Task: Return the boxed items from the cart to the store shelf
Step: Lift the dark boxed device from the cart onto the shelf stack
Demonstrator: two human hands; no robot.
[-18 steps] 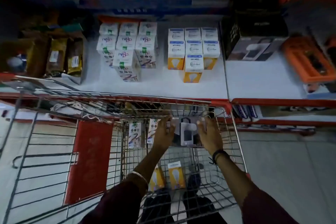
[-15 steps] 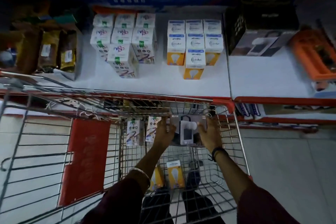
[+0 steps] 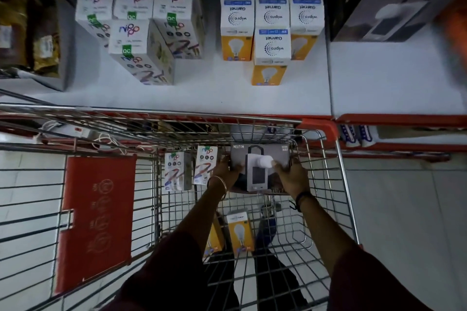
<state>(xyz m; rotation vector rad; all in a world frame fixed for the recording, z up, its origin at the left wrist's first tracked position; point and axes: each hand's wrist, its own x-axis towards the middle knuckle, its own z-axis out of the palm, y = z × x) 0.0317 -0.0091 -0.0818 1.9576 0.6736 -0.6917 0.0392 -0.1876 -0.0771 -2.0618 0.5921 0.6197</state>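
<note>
A grey lamp box [image 3: 260, 156] marked NEUTON is held inside the wire cart [image 3: 326, 184], near its far end. My left hand [image 3: 226, 171] grips the box's left side and my right hand [image 3: 293, 177] grips its right side. Two white Nippo boxes [image 3: 189, 169] stand in the cart just left of my left hand. Two orange bulb boxes [image 3: 238, 230] lie on the cart floor below my arms. The white shelf [image 3: 227, 93] beyond the cart carries Nippo boxes [image 3: 141, 50], Wipro bulb boxes [image 3: 271, 45] and a matching grey lamp box [image 3: 394, 17] at the right.
The cart's red child-seat flap [image 3: 96, 219] lies to the left. A red shelf edge [image 3: 399, 118] runs across behind the cart. Brown packets [image 3: 43, 43] sit in a holder at the shelf's left. An orange item [image 3: 454, 23] is blurred at the far right.
The view has dropped and moved closer to the shelf and cart. The lamp box sits a little higher in both hands than before.
</note>
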